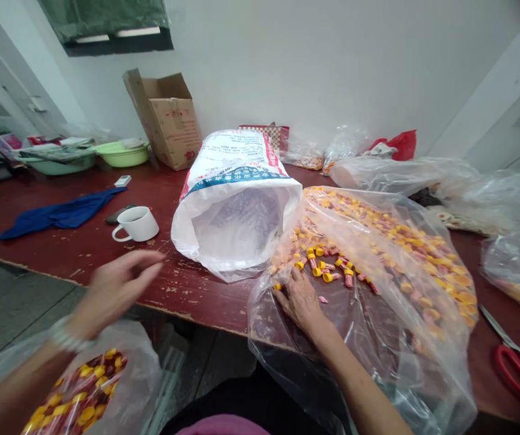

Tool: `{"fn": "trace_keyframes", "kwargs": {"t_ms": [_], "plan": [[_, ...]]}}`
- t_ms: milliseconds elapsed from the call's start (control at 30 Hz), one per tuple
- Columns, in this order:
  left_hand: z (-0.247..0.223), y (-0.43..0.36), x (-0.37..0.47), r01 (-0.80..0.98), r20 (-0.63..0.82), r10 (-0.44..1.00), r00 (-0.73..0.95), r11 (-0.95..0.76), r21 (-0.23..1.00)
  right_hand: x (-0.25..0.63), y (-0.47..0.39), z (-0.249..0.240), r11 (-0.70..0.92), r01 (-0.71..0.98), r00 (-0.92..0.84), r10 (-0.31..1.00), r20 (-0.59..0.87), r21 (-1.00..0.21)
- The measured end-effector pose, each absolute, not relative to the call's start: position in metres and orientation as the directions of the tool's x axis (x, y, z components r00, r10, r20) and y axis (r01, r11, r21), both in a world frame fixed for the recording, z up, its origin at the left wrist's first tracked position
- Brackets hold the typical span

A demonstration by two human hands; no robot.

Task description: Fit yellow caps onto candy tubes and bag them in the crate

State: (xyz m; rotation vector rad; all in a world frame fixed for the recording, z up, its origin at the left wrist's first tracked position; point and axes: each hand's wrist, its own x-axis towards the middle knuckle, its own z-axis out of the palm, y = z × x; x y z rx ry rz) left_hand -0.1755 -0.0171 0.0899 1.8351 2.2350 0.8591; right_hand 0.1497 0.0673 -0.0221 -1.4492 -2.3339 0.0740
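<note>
Probably, the present step is gathering the yellow-capped tubes (348,277), which lie inside the plastic bag (377,362) overhanging the front edge of the desk (223,302). The right hand (302,302) reaches there, its grip I cannot tell; the left hand (115,290) hovers, thumb apart. Next should need a gentle pinch.

One head-worn view — forward and down, close over the red table (205,303).

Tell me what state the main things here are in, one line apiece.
White sack: lying down, mouth open
Large clear bag: open, holding yellow-capped pieces
Lower clear bag: open, pieces inside
Cardboard box: upright, flaps open
White mug: upright
Blue cloth: spread, rumpled
Scissors: appear closed
Left hand: raised, grip unclear
Right hand: at pieces, grip unclear
</note>
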Motion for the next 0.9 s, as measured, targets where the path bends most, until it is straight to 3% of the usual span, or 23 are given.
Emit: {"fn": "trace_keyframes", "kwargs": {"t_ms": [67,200,333,433,567,733,900], "plan": [[0.083,0.049,-0.143,0.888,0.160,0.987,-0.035,-0.043,0.457,0.154,0.062,-0.019,0.488,0.828,-0.402,0.861,0.313,-0.278],[0.055,0.169,-0.081,0.909,-0.001,0.996,-0.090,0.083,0.409,0.163,0.046,-0.015,0.436,0.829,-0.350,0.893,0.283,-0.351],[0.024,0.230,-0.058,0.910,-0.145,0.981,-0.126,0.173,0.376,0.170,0.034,-0.019,0.360,0.838,-0.258,0.924,0.283,-0.410],[0.013,0.243,-0.061,0.916,-0.209,0.968,-0.138,0.205,0.345,0.174,0.034,-0.023,0.345,0.796,-0.193,0.923,0.332,-0.497],[0.011,0.239,-0.068,0.916,-0.214,0.960,-0.179,0.242,0.321,0.176,0.040,-0.026,0.316,0.641,-0.085,0.935,0.344,-0.700],[0.006,0.223,-0.059,0.902,-0.181,0.968,-0.173,0.229,0.366,0.176,0.039,-0.023,0.103,0.385,0.066,0.988,0.139,-0.917],[0.004,0.212,-0.054,0.871,-0.190,0.975,-0.113,0.189,0.453,0.178,0.034,-0.013,0.039,0.187,0.116,0.991,0.062,-0.982]]}}
